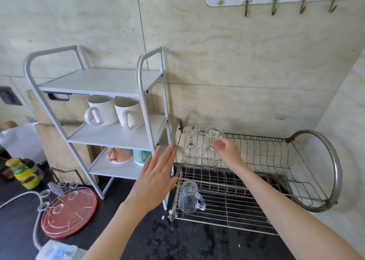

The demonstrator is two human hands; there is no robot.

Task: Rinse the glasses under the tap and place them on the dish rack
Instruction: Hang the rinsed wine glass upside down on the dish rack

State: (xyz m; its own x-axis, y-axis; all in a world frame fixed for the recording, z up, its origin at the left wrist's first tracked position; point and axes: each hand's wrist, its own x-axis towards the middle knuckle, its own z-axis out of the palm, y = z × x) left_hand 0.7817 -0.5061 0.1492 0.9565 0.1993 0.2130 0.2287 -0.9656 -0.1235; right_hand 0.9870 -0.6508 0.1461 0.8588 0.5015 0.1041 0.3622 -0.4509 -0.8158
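Head view: the right hand pinches the stem of an upside-down wine glass on the dish rack, upper tier. The left hand hangs flat-fingered at the rack's left end. Beside that glass stands another wine glass; a glass mug sits on the lower tier.

A white shelf unit stands left on the dark bench, holding two white mugs and two coloured cups. Near left lies a red tray; a jar stands far left. Hooks hang on the wall.
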